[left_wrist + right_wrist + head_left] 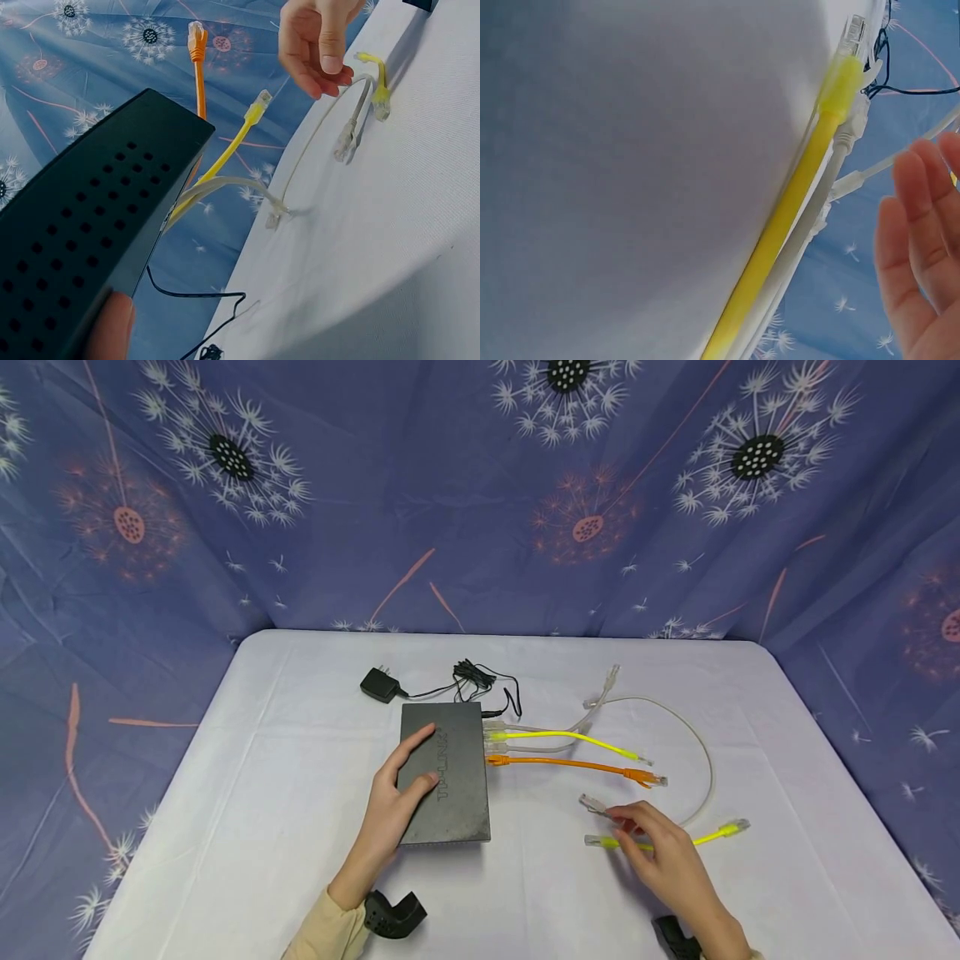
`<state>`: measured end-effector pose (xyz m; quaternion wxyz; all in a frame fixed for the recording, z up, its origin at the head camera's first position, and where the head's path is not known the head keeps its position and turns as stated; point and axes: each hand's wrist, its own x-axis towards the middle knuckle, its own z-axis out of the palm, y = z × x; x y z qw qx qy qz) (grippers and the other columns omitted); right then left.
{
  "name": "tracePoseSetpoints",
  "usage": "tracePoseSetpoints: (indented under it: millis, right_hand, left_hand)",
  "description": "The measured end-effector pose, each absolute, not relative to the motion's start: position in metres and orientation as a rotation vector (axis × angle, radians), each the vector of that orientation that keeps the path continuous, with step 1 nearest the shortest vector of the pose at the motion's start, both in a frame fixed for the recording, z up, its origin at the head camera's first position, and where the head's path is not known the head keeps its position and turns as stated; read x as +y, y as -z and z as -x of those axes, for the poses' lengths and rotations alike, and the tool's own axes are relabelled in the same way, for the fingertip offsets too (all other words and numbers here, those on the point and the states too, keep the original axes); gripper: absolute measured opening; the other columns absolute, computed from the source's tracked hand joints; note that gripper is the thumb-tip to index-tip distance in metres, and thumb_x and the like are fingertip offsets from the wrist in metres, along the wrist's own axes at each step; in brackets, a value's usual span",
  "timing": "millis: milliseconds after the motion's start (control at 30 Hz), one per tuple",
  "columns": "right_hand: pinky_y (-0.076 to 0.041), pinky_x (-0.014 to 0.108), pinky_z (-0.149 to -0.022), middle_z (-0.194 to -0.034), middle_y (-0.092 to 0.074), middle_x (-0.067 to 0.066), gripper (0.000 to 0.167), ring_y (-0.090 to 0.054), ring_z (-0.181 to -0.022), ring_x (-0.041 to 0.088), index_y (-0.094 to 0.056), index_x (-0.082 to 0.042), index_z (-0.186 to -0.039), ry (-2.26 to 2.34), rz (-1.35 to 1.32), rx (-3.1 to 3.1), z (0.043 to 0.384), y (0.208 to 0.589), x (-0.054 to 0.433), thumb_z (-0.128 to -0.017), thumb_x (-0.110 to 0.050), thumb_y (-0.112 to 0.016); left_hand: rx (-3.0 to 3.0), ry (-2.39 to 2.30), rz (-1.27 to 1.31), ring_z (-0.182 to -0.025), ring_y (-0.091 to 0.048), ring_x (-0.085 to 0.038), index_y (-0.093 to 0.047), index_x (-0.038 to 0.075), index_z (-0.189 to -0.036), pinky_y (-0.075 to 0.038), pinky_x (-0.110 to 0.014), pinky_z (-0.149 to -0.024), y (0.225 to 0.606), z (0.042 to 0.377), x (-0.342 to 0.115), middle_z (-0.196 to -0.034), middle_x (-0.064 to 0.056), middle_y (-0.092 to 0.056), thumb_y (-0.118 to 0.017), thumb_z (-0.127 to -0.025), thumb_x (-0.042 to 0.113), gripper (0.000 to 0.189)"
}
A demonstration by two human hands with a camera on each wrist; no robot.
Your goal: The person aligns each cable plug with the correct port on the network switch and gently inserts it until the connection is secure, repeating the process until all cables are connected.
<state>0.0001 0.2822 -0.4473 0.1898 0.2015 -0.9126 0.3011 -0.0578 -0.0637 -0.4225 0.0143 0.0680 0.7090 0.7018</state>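
Observation:
My left hand [397, 802] grips the near-left part of a black TP-LINK network switch [461, 810], thumb and index finger lying on its top. In the left wrist view the vented side of the switch [97, 217] appears raised off the table; fingers beneath are mostly hidden. Plugged into its right side are grey cables, a yellow network cable [573, 734] and an orange network cable [570, 763]. My right hand [667, 860] hovers with loosely bent fingers above a loose grey cable [705, 752] and a short yellow cable [708, 837]. Nothing shows between its fingers in the right wrist view.
Behind the switch lie a black power adapter [380, 685] and its bundled cord [472, 675], which runs to the switch. A white cloth covers the table [247, 777]. A blue patterned curtain [420, 493] hangs at the back and sides.

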Motion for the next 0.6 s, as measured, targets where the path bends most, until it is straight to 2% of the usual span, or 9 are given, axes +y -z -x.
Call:
tracePoseSetpoints:
  millis: [333, 600]
  right_hand:
    - [-0.044, 0.014, -0.069, -0.092, -0.063, -0.008, 0.035, -0.057, -0.076, 0.004, -0.068, -0.009, -0.098, -0.809, -0.531, -2.683, -0.0031, 0.4513, 0.2834, -0.069, 0.008, -0.077]
    - [-0.051, 0.025, -0.068, -0.093, -0.062, -0.010, 0.037, -0.059, -0.080, 0.005, -0.068, -0.011, -0.097, -0.774, -0.505, -2.771, -0.0039, 0.4520, 0.2825, -0.068, 0.007, -0.079]
  left_hand:
    - [2.210, -2.177, -0.218, -0.140, -0.019, -0.021, -0.048, 0.025, -0.142, -0.014, -0.059, -0.106, 0.4231, 0.0569, -0.0631, -0.149, 0.000, -0.035, -0.056, -0.088, 0.001, 0.059]
    - [2.199, -2.187, -0.216, -0.140, -0.020, -0.022, -0.048, 0.024, -0.142, -0.015, -0.058, -0.106, 0.4237, 0.0569, -0.0624, -0.149, 0.000, -0.035, -0.056, -0.088, 0.001, 0.059]
